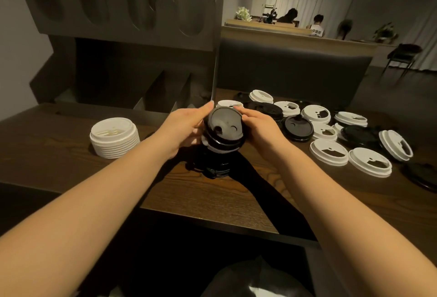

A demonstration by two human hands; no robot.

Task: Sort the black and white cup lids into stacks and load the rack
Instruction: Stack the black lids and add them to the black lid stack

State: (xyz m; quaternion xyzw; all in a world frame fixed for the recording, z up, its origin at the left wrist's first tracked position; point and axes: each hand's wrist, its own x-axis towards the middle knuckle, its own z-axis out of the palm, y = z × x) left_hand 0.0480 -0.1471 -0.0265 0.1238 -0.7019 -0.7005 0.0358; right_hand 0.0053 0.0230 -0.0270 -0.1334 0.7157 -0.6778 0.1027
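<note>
Holding a short stack of black lids (223,131) just above the table (189,192), tilted so the top lid's face is turning toward the camera, with what looks like a bit of white showing low in the bundle. Gripping it from both sides: left hand (183,129) wrapping the left edge with fingers curling round the rim, right hand (260,129) pressing the right edge, both closed on the stack. Squaring the lids up, judging by the grip, over a darker pile (210,169) sitting on the table right beneath, too shadowed to read clearly. Resting to the left, well apart, a neat stack of white lids (114,138), already sorted. Lying to the right, a loose scatter of lids (331,131), white and black mixed, some overlapping, one white lid propped on edge at the far right, all still waiting for sorting. Standing behind on the left, the rack (123,10) with its rounded slots appearing empty, though the dim light is making that hard to confirm. Judging overall: sorting roughly midway, one white stack done, a black stack forming, many lids left, loading apparently not yet begun.
</note>
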